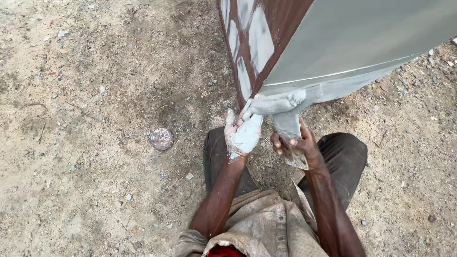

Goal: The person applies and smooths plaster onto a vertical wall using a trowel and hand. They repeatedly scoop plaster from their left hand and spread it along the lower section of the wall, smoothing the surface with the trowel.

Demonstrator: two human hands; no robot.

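A round flat stone [161, 139] lies on the bare gravelly ground [85, 143], well apart from the hands. Next comes the left hand [243, 133], coated in pale grey filler, raised with fingers spread open and fingertips touching the lower corner of the metal panel [342, 43], gripping nothing. Grey filler [278, 102] is smeared along that corner edge. The right hand [297, 145], wrist bent upward, is closed round a flat putty blade [288, 128] whose upper end meets the filler; both forearms reach up from the knees
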